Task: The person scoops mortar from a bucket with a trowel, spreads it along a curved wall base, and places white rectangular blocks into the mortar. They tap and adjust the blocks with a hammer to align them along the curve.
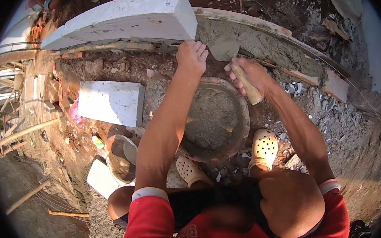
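My right hand (258,75) is wrapped round the wooden handle of a trowel (247,86). The trowel's mortar-coated blade lies over the wet mortar bed (265,46) on top of the low wall. Close to the end of a long white block (133,18) is my left hand (191,56), its fingers curled in. I cannot make out whether anything is in it, or whether it touches the block. Below both hands, between my feet and the wall, sits a round basin (246,117) with grey mortar (210,117) in it.
A second white block (108,103) lies on the ground left of the basin. Nearer me stand a bucket (113,158) and another white block (103,177). Thin boards (301,75) edge the mortar bed. Rubble is scattered around; bamboo poles (24,134) lie at the left.
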Demonstrator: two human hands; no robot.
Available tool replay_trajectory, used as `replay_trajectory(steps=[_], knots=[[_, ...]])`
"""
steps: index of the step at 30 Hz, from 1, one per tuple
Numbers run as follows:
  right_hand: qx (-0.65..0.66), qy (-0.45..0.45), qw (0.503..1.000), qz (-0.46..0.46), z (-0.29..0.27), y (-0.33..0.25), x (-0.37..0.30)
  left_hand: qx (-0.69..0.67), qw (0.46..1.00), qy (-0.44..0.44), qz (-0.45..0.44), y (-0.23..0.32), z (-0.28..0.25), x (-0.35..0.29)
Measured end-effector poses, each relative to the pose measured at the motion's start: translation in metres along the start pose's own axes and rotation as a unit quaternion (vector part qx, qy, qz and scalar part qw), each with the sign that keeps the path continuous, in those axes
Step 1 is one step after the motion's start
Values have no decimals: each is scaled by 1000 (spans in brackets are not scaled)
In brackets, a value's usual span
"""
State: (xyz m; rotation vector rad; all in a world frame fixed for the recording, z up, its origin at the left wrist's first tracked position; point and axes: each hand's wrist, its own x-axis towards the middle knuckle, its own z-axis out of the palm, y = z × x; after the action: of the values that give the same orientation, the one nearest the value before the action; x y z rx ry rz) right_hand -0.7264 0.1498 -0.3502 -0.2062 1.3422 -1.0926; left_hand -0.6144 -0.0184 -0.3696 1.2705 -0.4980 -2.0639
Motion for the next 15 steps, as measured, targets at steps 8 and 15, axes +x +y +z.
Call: replay_trajectory(steps=[8,15], knots=[[43,-66,997,-13,-10,10,16,24,999,-9,21,-8,-6,11],[182,-195,964,-14,-43,24,-3,247,959,-78,116,-9,-16,-32]])
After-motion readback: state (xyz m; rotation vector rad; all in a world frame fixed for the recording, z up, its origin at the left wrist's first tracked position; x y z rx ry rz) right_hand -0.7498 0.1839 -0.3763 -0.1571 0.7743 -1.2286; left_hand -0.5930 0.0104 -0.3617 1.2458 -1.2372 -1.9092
